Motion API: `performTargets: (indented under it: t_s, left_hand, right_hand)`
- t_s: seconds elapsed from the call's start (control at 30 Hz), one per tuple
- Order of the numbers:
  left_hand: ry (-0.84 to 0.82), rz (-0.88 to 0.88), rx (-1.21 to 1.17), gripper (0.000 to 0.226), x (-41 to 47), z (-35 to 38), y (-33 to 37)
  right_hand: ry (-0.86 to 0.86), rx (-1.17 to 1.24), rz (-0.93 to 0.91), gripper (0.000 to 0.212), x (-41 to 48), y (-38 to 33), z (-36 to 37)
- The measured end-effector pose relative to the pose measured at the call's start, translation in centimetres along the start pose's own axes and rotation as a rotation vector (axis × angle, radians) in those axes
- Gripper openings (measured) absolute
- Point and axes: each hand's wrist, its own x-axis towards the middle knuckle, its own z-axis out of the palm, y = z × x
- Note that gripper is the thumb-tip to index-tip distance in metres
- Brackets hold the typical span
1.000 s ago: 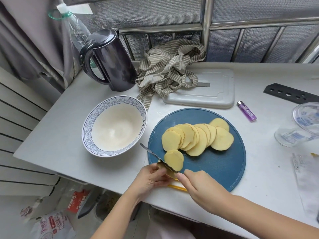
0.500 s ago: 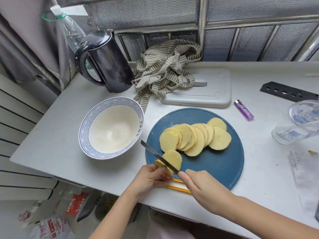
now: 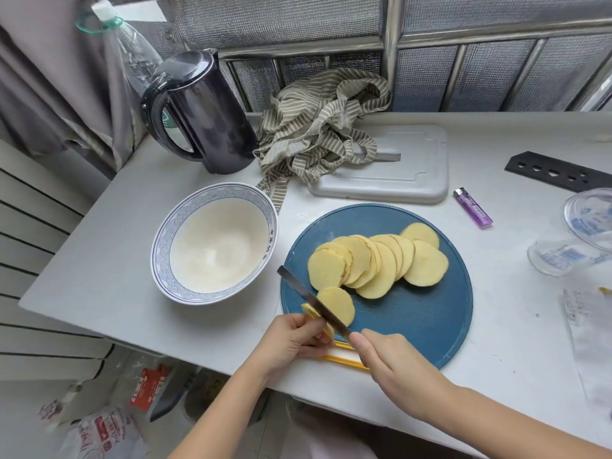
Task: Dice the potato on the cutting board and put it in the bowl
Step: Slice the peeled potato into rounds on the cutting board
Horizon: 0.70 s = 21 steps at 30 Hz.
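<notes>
— Yellow potato, already in rounds: a small stack of slices (image 3: pixel 336 306) lies at the near left edge of the round blue cutting board (image 3: pixel 414 326), with the knife blade (image 3: pixel 308 299) set across it.

— Who has hold of what?

— The left hand (image 3: pixel 291 339) has its fingers curled onto the cut-off piece (image 3: pixel 307 309) on the blade's left side, pinching it at the rim of the board. The right hand (image 3: pixel 397 366) is wrapped tight round the knife's handle, which is hidden in the fist. Only the blade shows, pointing away and to the left, toward the bowl.

— And the other potato?

— A fan of overlapping rounds (image 3: pixel 377 263) lies across the middle of the board, just behind the stack.

— Where's the bowl?

— Just left of the board, on the white counter (image 3: pixel 116 226). The bowl (image 3: pixel 165 246) has a blue-patterned rim and a plain white inside.

— Anything else about?

— A yellow-and-white strip (image 3: pixel 341 354) lies under the hands; I cannot tell what it is. Behind the bowl stands a dark electric kettle (image 3: pixel 205 114), with a plastic bottle (image 3: pixel 132 51) behind it. A striped cloth (image 3: pixel 318 127) lies heaped beside the kettle and spills onto a white rectangular board (image 3: pixel 414 173). A purple lighter (image 3: pixel 473 208) lies to the right of the blue board. Farther right are a black strip with holes (image 3: pixel 556 172) and clear plastic containers (image 3: pixel 569 250).
</notes>
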Motion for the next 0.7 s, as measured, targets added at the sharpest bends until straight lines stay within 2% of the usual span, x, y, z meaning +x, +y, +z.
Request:
performTargets:
  t_s: [0.2, 0.3, 0.4, 0.57, 0.63, 0.7]
  left_hand:
    - [-0.014, -0.056, 0.132, 0.023, -1.4, -1.1, 0.7]
    - [-0.063, -0.186, 0.212, 0.028, -2.2, -2.7, 1.1]
    - [0.023, -0.277, 0.161, 0.032, -1.9, -2.9, 1.7]
    - [0.063, -0.278, 0.432, 0.029, -1.1, -2.8, 2.2]
    - [0.096, -0.298, 0.361, 0.024, -1.7, -3.6, 2.3]
    - [0.14, -0.288, 0.18, 0.019, -2.4, -4.4, 2.3]
  right_hand:
    - [-0.009, 0.076, 0.01, 0.057, 0.0, -0.3, -0.2]
    - [0.025, 0.077, 0.023, 0.059, 0.1, -0.1, -0.5]
    - [0.043, 0.083, 0.045, 0.057, 0.2, -0.1, -0.7]
    - [0.053, 0.06, 0.048, 0.054, 0.2, -0.2, -0.9]
    - [0.054, 0.056, 0.053, 0.051, 0.0, -0.2, -0.9]
    - [0.053, 0.055, 0.061, 0.05, -0.2, -0.2, -1.0]
